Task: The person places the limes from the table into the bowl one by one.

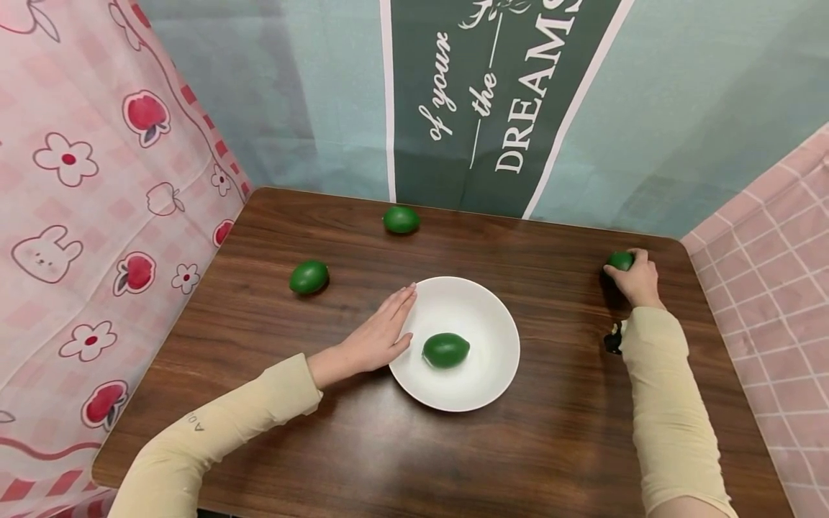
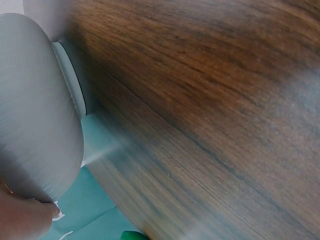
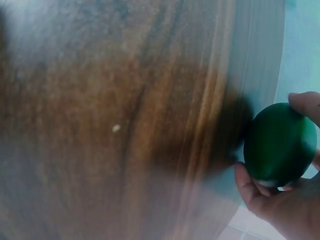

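Observation:
A white bowl point(image 1: 482, 385) stands near the middle of the table, and one green lime point(image 1: 445, 350) lies inside it. With fingers straight, my left hand point(image 1: 378, 334) rests against the bowl's left rim; in the left wrist view the bowl point(image 2: 37, 105) fills the left side. Far to the right, my right hand point(image 1: 640, 280) grips another lime point(image 1: 619, 261) between thumb and fingers. The right wrist view shows that lime point(image 3: 277, 145) pinched by the right hand point(image 3: 295, 205); whether it touches the table cannot be told.
Two more limes lie on the brown wooden table point(image 1: 363, 446): one lime point(image 1: 309, 277) left of the bowl, one lime point(image 1: 401, 219) near the back edge. Behind hangs a blue-green cloth point(image 1: 311, 108); a pink patterned curtain point(image 1: 78, 216) borders the left, pink tiles point(image 1: 777, 288) the right.

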`<state>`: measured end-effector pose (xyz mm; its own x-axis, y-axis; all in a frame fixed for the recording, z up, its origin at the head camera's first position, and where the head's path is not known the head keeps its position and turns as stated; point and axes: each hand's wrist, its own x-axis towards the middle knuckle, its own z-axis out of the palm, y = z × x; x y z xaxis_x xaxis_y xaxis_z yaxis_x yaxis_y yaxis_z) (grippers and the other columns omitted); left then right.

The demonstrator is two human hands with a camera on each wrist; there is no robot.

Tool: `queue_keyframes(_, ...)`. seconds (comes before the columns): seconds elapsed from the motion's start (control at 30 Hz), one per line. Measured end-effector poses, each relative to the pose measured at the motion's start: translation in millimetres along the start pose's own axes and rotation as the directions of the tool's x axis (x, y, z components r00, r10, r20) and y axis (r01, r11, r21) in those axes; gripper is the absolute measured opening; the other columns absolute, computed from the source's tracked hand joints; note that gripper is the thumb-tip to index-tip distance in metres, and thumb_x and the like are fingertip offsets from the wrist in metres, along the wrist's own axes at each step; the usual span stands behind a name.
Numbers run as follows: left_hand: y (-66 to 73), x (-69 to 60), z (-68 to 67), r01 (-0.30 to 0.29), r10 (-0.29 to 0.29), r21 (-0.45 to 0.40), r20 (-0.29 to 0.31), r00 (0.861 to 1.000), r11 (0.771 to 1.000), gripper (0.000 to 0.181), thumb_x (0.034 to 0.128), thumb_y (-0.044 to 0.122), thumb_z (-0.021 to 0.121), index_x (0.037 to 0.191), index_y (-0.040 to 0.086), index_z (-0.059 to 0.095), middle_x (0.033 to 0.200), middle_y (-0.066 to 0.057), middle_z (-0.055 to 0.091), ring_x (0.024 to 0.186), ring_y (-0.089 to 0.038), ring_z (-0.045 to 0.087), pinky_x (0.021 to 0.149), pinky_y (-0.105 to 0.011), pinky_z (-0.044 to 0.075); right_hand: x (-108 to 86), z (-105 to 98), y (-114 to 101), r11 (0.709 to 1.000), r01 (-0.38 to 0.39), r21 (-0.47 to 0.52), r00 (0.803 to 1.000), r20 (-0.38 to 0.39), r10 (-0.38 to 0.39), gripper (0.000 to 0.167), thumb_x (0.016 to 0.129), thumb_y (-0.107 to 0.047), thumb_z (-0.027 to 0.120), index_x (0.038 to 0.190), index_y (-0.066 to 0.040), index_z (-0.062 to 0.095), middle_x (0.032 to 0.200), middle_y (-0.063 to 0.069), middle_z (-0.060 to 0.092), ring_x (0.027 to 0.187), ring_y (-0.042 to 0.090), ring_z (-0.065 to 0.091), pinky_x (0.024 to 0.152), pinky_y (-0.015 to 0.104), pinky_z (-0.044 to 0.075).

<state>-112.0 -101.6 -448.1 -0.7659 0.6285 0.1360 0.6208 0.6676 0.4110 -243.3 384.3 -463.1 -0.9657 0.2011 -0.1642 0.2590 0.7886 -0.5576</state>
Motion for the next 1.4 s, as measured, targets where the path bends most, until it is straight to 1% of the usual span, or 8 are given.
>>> queue_keyframes(0.17, -0.5, -0.2, 0.9, -0.002, 0.002, 0.001, 0.000, 1.000, 1.000, 0.066, 0.0888, 0.017, 0.050, 0.140, -0.010, 0.019, 0.149, -0.019, 0.014, 0.136, -0.032, 0.016, 0.111, -0.037, 0.014, -2.4, 1, 0, 1.000, 0.001, -0.006, 1.000, 0.025, -0.001, 0.070, 0.090, -0.030, 0.047, 0.136, 0.009, 0.011, 0.122, 0.045, 0.020, 0.108, 0.056, 0.027, 0.085, 0.063, 0.032)
queue_keyframes(0.27, -0.4, -0.6, 0.8, 0.000, 0.000, -0.006, -0.002, 1.000, 1.000, 0.066, 0.0886, 0.016, 0.051, 0.140, -0.010, 0.019, 0.149, -0.019, 0.014, 0.136, -0.032, 0.016, 0.111, -0.036, 0.014, -3.2, 1, 0, 1.000, 0.009, -0.008, 0.999, 0.036, -0.009, 0.069, 0.090, -0.030, 0.046, 0.134, 0.010, 0.011, 0.121, 0.046, 0.020, 0.106, 0.055, 0.028, 0.084, 0.063, 0.032)
queue_keyframes(0.47, -1.5, -0.9, 1.8, -0.004, 0.004, -0.003, -0.002, 1.000, 1.000, 0.065, 0.0888, 0.016, 0.050, 0.140, -0.010, 0.020, 0.149, -0.020, 0.015, 0.135, -0.034, 0.018, 0.111, -0.038, 0.015, -4.7, -1, 2, 0.999, 0.027, -0.045, 0.998, 0.052, -0.025, 0.070, 0.091, -0.031, 0.045, 0.134, 0.011, 0.011, 0.120, 0.046, 0.020, 0.103, 0.056, 0.028, 0.081, 0.064, 0.031)
queue_keyframes(0.67, -1.2, -1.7, 1.1, 0.010, -0.010, -0.005, 0.010, 1.000, 1.000, 0.066, 0.0890, 0.017, 0.050, 0.140, -0.010, 0.019, 0.149, -0.019, 0.013, 0.137, -0.031, 0.015, 0.111, -0.038, 0.014, -4.4, -5, 2, 0.996, 0.044, -0.073, 0.998, 0.052, -0.040, 0.071, 0.091, -0.033, 0.043, 0.138, 0.010, 0.011, 0.122, 0.046, 0.018, 0.103, 0.057, 0.028, 0.078, 0.064, 0.033)
queue_keyframes(0.87, -0.5, -1.9, -0.7, 0.016, -0.016, -0.006, 0.009, 1.000, 1.000, 0.066, 0.0890, 0.017, 0.051, 0.140, -0.010, 0.018, 0.149, -0.019, 0.013, 0.136, -0.032, 0.016, 0.111, -0.037, 0.014, -3.0, -8, -1, 0.994, 0.065, -0.089, 0.997, 0.042, -0.061, 0.070, 0.092, -0.032, 0.043, 0.138, 0.010, 0.011, 0.122, 0.046, 0.017, 0.105, 0.059, 0.025, 0.077, 0.065, 0.032)
queue_keyframes(1.1, -1.5, -1.3, 0.4, 0.003, -0.003, -0.009, -0.005, 1.000, 1.000, 0.066, 0.0890, 0.017, 0.050, 0.140, -0.010, 0.019, 0.149, -0.020, 0.014, 0.135, -0.034, 0.018, 0.111, -0.038, 0.016, -5.2, -9, -4, 0.993, 0.067, -0.097, 0.997, 0.046, -0.062, 0.071, 0.092, -0.033, 0.042, 0.138, 0.010, 0.011, 0.123, 0.045, 0.016, 0.105, 0.059, 0.024, 0.078, 0.065, 0.032)
queue_keyframes(1.27, -1.5, -1.0, 0.5, -0.002, 0.002, -0.006, -0.007, 1.000, 1.000, 0.067, 0.0885, 0.017, 0.051, 0.140, -0.011, 0.019, 0.149, -0.020, 0.014, 0.135, -0.033, 0.017, 0.111, -0.038, 0.016, -7.3, -11, -7, 0.989, 0.102, -0.108, 0.994, 0.041, -0.098, 0.071, 0.091, -0.035, 0.043, 0.138, 0.009, 0.013, 0.123, 0.045, 0.016, 0.104, 0.059, 0.023, 0.076, 0.066, 0.032)
queue_keyframes(1.4, -1.2, -0.4, 0.4, -0.004, 0.004, -0.004, -0.003, 1.000, 1.000, 0.066, 0.0887, 0.017, 0.051, 0.140, -0.011, 0.019, 0.149, -0.020, 0.014, 0.136, -0.033, 0.017, 0.111, -0.038, 0.015, -8.7, -13, -8, 0.984, 0.134, -0.118, 0.991, 0.032, -0.131, 0.071, 0.090, -0.033, 0.045, 0.138, 0.008, 0.013, 0.122, 0.046, 0.017, 0.102, 0.059, 0.025, 0.075, 0.066, 0.033)
